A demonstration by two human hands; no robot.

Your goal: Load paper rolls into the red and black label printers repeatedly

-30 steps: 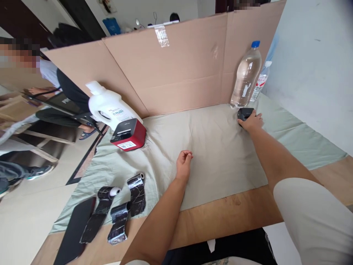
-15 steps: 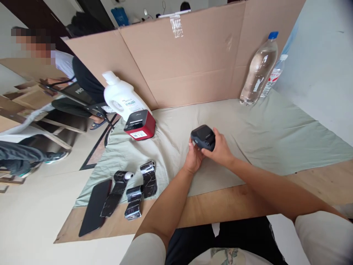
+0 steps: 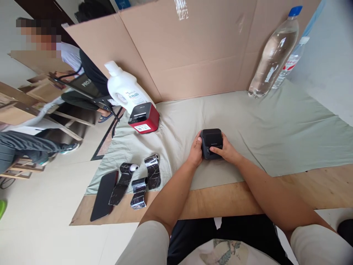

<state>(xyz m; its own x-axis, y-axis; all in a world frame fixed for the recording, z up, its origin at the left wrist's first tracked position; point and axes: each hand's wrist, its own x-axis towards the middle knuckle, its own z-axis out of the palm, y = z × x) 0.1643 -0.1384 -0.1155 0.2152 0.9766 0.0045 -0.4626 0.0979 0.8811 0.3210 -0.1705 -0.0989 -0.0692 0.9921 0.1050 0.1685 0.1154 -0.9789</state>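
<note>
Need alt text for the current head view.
A person's left hand and right hand hold a small black boxy device at a wooden table partly covered in pale green cloth. To the left are a red-and-black boxy device, a white plastic jug and three partly unrolled shiny black rolls; at far right, two clear plastic bottles stand before a brown cardboard panel.

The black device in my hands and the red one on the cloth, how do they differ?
The black device is held by the left hand and right hand; the red device stands untouched. The black device looks dark all over, whereas the red device has red sides, a black top and a white label. Both are boxy with rounded corners.
</note>
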